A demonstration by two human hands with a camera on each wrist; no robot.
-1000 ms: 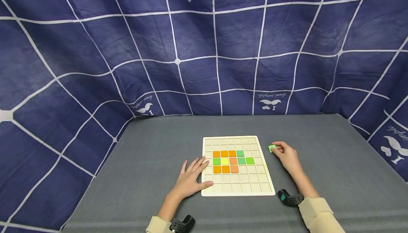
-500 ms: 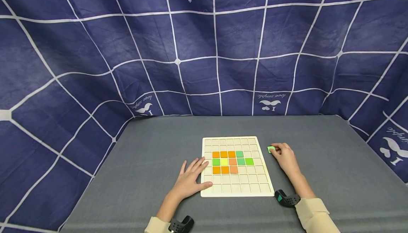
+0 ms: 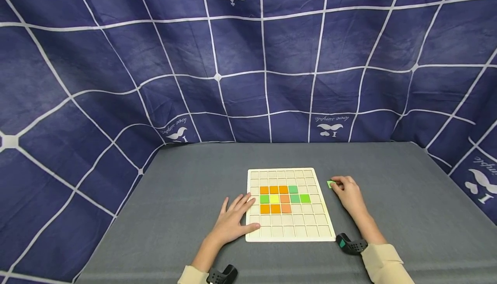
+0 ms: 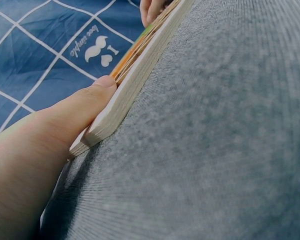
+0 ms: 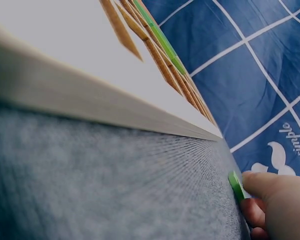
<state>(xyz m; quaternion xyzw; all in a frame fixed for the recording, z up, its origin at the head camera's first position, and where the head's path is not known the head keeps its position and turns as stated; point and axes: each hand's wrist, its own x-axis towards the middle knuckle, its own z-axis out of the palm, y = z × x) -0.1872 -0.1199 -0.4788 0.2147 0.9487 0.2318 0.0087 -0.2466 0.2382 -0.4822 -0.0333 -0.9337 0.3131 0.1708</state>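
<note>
Left hand (image 3: 230, 224): spread, over left edge of grid board (image 3: 300, 232)
Right hand (image 3: 348, 194): pinches light-green tile (image 3: 330, 184) right of grid board
Slip risk: possible, pinch seemingly catching only one edge

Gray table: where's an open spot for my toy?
The gray table is bare between the cream board and blue curtain, left of the left hand, and right of the right hand. It's crowded mid-board with colored tiles and beside the board's right edge, where that hand pinches a green tile.
</note>
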